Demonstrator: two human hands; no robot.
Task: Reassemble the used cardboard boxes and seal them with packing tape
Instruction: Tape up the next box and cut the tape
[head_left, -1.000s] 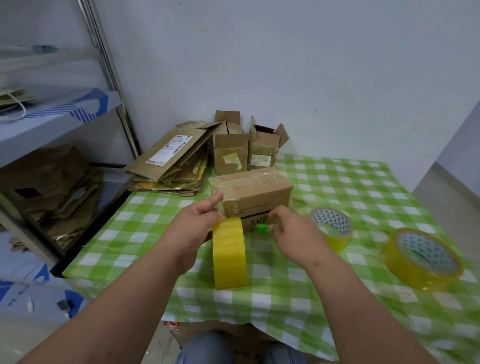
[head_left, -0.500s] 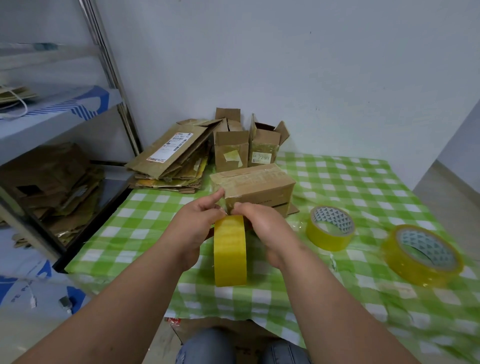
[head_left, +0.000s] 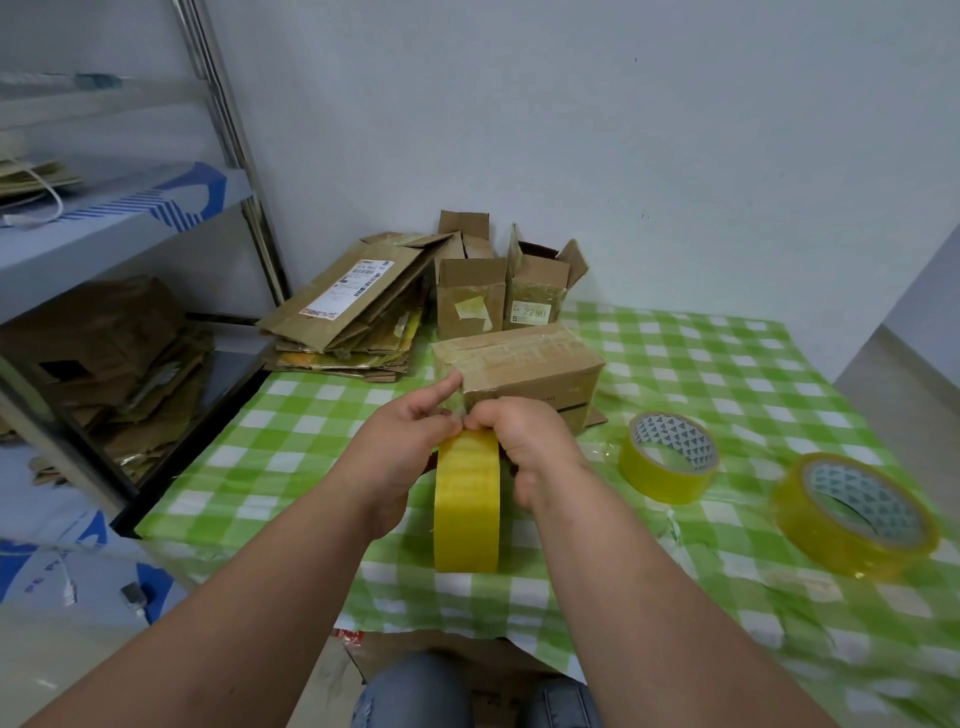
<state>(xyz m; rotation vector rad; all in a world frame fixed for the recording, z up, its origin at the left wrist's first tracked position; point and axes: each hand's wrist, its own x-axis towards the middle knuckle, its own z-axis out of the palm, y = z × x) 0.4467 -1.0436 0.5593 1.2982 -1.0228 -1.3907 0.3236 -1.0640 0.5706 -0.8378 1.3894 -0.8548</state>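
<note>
Head view, items listed relative to the closed cardboard box (head_left: 519, 366) on the green checked tablecloth (head_left: 727, 374).

- Tape roll in hand (head_left: 467, 506): yellow, held on edge just in front of the box, above the cloth.
- Left hand (head_left: 402, 441): grips the roll from its left side, forefinger stretched out and touching the box's near left corner.
- Right hand (head_left: 524, 441): fingers curled on the top of the roll, pinching at the tape beside the left thumb, touching the box front.
- Second tape roll (head_left: 667, 457): lies flat to the right of the box.
- Third tape roll (head_left: 857, 514): lies flat farther right.
- Two open small boxes (head_left: 470, 299): upright just behind the box.
- Stack of flattened cardboard (head_left: 353, 306): behind and left.
- Metal shelf unit (head_left: 119, 223): far left.
</note>
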